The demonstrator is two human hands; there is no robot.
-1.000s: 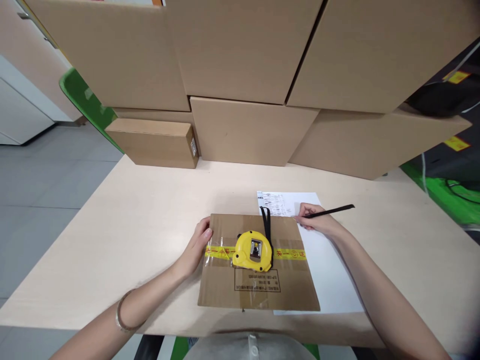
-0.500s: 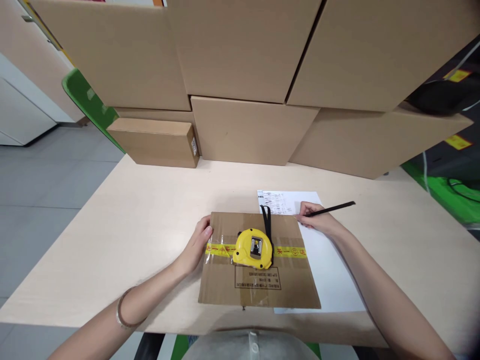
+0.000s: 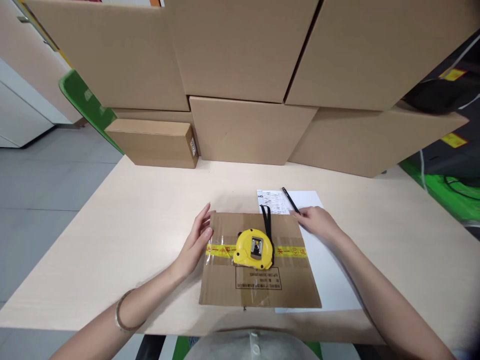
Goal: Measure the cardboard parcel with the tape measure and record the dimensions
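Note:
A flat taped cardboard box [image 3: 221, 285] lies near the table's front edge, over part of a white paper sheet [image 3: 333, 280]. On top of it rests a yellow tape measure [image 3: 245, 250] with a black strap. My left hand [image 3: 193, 250] is open at the box's upper left edge, fingers stretched forward and thumb against the side. At the opposite corner, my right hand [image 3: 317, 220] has its fingers closed on the box's edge. A black pen [image 3: 289, 198] slants over the paper beside those fingers; its near end is hidden, and I cannot tell whether the hand also grips it.
Several large cardboard boxes [image 3: 251, 130] are stacked like a wall along the table's back. A smaller, long box [image 3: 157, 150] stands at the back left. Dark equipment [image 3: 450, 155] with a cable is beyond the table's right edge.
The pen has swung from pointing right out of my right hand to slanting away up-left. That hand has turned over to the box corner. My left fingers have straightened and lifted forward.

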